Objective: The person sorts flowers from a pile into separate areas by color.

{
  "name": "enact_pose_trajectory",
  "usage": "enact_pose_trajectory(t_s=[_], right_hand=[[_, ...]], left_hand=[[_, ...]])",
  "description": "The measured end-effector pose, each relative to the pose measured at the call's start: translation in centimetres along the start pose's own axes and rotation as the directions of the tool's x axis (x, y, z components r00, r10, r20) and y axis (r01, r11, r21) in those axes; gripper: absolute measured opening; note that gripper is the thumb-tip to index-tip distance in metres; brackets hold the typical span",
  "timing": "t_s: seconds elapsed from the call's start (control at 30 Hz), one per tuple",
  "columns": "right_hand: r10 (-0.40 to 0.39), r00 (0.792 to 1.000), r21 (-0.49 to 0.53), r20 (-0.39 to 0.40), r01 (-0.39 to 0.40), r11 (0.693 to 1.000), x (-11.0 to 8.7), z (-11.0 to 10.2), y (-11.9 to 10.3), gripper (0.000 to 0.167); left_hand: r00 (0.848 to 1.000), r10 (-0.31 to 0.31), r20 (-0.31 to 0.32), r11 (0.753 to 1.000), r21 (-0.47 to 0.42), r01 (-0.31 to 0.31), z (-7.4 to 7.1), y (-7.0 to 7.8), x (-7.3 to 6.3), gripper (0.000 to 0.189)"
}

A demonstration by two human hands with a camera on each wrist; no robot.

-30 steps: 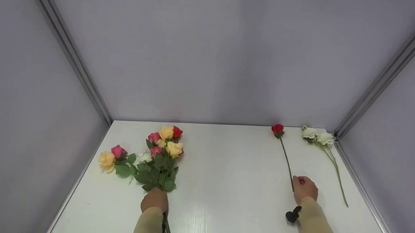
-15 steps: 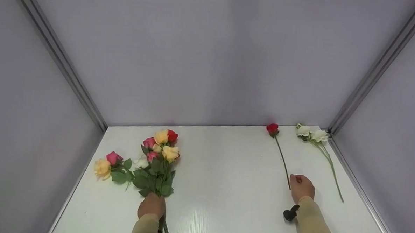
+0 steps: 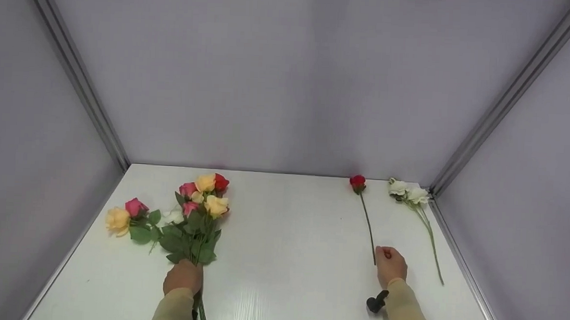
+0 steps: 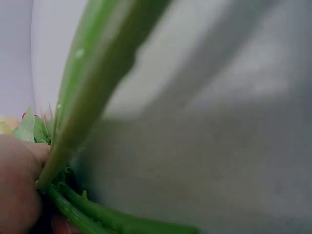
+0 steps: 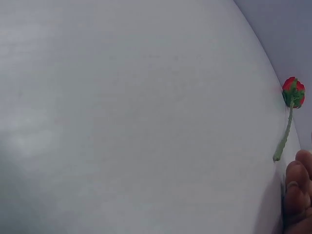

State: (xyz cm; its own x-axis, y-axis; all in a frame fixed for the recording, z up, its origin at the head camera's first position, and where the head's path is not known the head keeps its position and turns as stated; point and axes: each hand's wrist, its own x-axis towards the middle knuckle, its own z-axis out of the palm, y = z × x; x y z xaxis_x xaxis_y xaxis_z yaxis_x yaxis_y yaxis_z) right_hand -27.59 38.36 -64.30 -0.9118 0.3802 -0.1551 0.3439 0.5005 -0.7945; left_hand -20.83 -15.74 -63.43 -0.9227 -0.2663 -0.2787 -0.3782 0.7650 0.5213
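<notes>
My left hand (image 3: 183,277) grips the gathered stems of a rose bouquet (image 3: 201,214) on the left side of the white table. Its yellow, pink and red heads point away from me, above green leaves. In the left wrist view, thick green stems (image 4: 87,92) pass the hand, some angled up and others low. On the right, my right hand (image 3: 391,266) lies beside the lower end of a single red rose (image 3: 357,183), fingers loosely curled. The right wrist view shows the rose stem's end (image 5: 278,157) free, just apart from the fingers (image 5: 297,178).
Left of the bouquet lie a yellow rose (image 3: 118,221) and a pink rose (image 3: 135,207), with a white flower (image 3: 173,216) at the bouquet's edge. White flowers (image 3: 417,195) with long stems lie at the far right. Grey panels (image 3: 269,82) enclose the table's back and sides.
The head view has shifted, so everything sits further left in it. Both hands stay in the same places relative to the flowers.
</notes>
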Motion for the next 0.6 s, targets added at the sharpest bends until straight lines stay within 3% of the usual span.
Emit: enact_pose_trajectory(t_s=[0.13,0.37,0.5,0.6], right_hand=[[-0.007,0.999,0.02,0.033,0.007,1.0,0.3,-0.3,0.0,0.042],[-0.017,0.995,0.178,0.103,-0.002,0.984,0.2,0.2,0.3,0.046],[-0.012,0.991,0.222,0.133,-0.018,0.975,0.3,-0.8,0.9,0.049],[-0.022,0.993,0.2,0.119,-0.003,0.98,0.4,-1.3,1.2,0.048]], left_hand=[[1.0,0.0,-0.015,1.0,0.005,0.0,-0.1,0.2,0.0,0.047],[1.0,-0.024,-0.01,1.0,0.012,0.024,-1.0,-0.8,-0.4,0.048],[0.999,-0.018,-0.028,1.0,-0.019,0.017,-0.5,-0.2,-0.6,0.047],[1.0,-0.004,-0.031,0.999,-0.039,0.003,-0.4,0.3,-0.8,0.047]])
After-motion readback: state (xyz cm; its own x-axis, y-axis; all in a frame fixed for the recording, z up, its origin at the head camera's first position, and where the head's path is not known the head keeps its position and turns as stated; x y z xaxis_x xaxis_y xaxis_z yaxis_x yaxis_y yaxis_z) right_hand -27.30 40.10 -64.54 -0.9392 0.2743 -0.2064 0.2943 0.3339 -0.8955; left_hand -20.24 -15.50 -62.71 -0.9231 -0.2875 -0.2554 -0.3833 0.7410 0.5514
